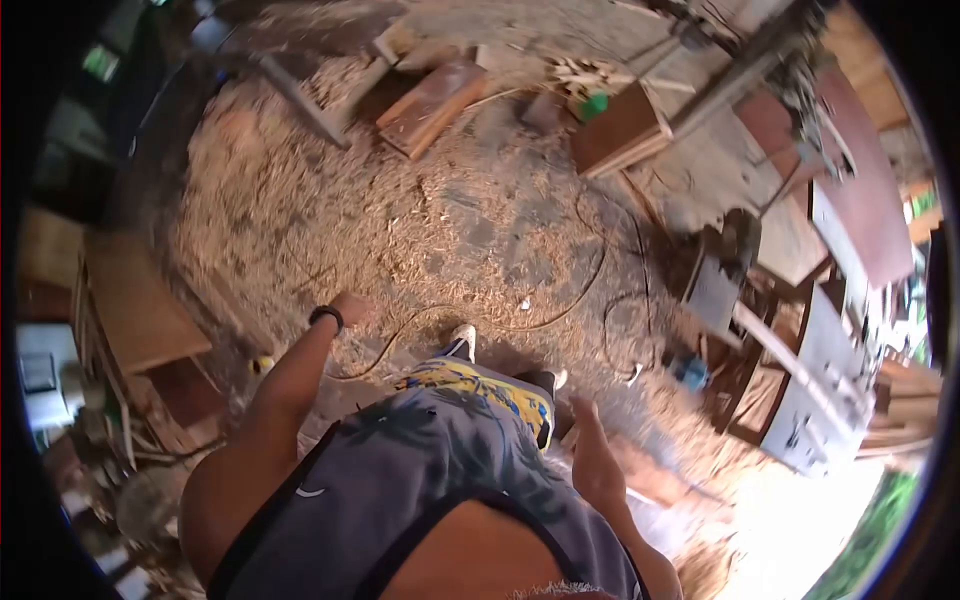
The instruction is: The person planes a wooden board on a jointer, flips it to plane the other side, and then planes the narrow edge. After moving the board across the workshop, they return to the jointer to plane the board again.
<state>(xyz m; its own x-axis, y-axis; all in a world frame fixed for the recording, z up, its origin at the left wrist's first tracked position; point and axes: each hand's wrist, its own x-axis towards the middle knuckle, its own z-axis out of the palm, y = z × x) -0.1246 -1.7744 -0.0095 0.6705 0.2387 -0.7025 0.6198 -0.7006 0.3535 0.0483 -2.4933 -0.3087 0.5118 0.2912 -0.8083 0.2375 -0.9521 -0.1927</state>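
My left hand (352, 312) hangs out in front of me over the shavings-covered floor (400, 220), a dark band (326, 318) around its wrist. Its fingers are blurred, and nothing shows in it. Low beside my right hip is my right hand (587, 415), seen edge-on near my patterned yellow and blue shorts (480, 385). The fingers of that hand are not distinct, and no held thing is visible. Neither hand appears to touch any object around me.
A long cable (560, 322) curves across the floor before my feet. Ahead are a reddish-brown wooden box (435, 105) and another wooden box (622, 130). Wooden boards (145, 300) stand at the left. Machinery (730, 250) and panels (825, 375) crowd the right.
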